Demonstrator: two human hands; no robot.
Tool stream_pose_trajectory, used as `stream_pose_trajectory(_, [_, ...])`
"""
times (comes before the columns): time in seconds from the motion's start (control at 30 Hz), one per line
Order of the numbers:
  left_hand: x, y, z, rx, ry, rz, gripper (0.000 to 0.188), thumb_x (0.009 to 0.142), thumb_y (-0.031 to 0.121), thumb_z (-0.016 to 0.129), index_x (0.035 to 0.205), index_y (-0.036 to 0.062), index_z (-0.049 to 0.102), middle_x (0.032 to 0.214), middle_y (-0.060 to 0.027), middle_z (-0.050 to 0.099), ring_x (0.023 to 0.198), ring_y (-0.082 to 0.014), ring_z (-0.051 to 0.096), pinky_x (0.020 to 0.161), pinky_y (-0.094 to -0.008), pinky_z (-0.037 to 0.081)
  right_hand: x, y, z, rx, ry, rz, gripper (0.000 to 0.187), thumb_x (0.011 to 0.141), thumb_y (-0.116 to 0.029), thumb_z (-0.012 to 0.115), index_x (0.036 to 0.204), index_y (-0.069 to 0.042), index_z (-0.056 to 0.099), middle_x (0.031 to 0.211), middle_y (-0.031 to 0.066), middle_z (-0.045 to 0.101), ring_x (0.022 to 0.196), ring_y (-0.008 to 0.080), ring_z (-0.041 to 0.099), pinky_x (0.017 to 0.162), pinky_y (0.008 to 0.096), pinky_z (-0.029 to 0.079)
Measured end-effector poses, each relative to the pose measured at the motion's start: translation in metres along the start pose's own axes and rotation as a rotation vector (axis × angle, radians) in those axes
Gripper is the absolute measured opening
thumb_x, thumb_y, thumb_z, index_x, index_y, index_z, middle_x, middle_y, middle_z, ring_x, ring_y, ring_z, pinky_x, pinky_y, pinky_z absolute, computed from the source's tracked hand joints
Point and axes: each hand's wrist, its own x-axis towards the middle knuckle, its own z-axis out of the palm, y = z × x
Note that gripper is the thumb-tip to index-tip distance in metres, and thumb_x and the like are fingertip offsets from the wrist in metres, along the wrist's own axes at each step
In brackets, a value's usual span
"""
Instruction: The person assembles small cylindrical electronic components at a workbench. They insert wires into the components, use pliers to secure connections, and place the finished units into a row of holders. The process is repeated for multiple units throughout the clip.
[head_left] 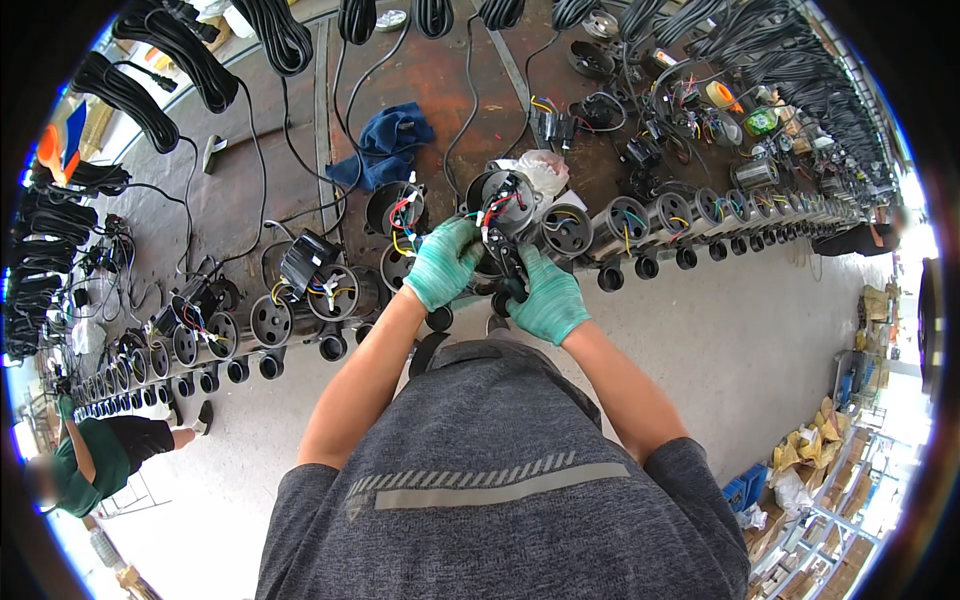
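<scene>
My right hand (550,302), in a green glove, is closed around the black handles of what look like pliers (508,262). The tool's head points away from me, against a small bundle of red, black and white wires (497,205). My left hand (446,264), gloved the same way, pinches at these wires just left of the tool; its fingertips are partly hidden. Right behind the wires sits an open round metal housing (520,212). Another housing (382,208) with red and white wires stands to the left of my hands.
A long row of cylindrical motor housings (672,214) runs along the bench edge on both sides. Black cable coils (283,38) hang over the far side. A blue cloth (395,132) and a plastic bag (545,172) lie on the bench (250,150). A co-worker (95,455) stands far left.
</scene>
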Motion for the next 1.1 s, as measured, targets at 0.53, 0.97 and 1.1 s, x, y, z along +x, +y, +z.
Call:
stream_pose_trajectory(0.53, [-0.001, 0.015, 0.001, 0.051, 0.009, -0.066, 0.030, 0.089, 0.009, 0.077, 0.118, 0.0027, 0.072, 0.093, -0.0130, 0.067, 0.078, -0.0280, 0.066, 0.074, -0.0396, 0.054, 0.024, 0.093, -0.131, -0.332, 0.394, 0.276, 0.084, 0.081, -0.031, 0.082, 0.157, -0.020, 0.050, 0.138, 0.0222, 0.060, 0.125, 0.0414, 0.061, 0.107, 0.0495, 0.051])
stream_pose_trajectory(0.97, [-0.001, 0.015, 0.001, 0.162, 0.009, -0.017, 0.030, 0.083, 0.017, 0.082, 0.111, 0.0064, 0.075, 0.095, -0.0165, 0.070, 0.082, -0.0359, 0.068, 0.074, -0.0440, 0.055, 0.052, -0.009, -0.090, -0.326, 0.346, -0.482, 0.016, 0.092, -0.021, 0.070, 0.104, -0.011, 0.075, 0.102, 0.0115, 0.069, 0.099, 0.0323, 0.066, 0.092, 0.0475, 0.054])
stream_pose_trajectory(1.1, [0.000, 0.014, 0.004, 0.150, 0.015, 0.025, 0.030, 0.082, 0.018, 0.083, 0.109, 0.0075, 0.075, 0.093, -0.0163, 0.070, 0.083, -0.0361, 0.068, 0.076, -0.0446, 0.055, 0.087, -0.033, -0.058, -0.531, 0.170, -0.452, 0.020, 0.089, -0.018, 0.069, 0.108, -0.014, 0.076, 0.106, 0.0088, 0.072, 0.103, 0.0297, 0.069, 0.088, 0.0431, 0.058])
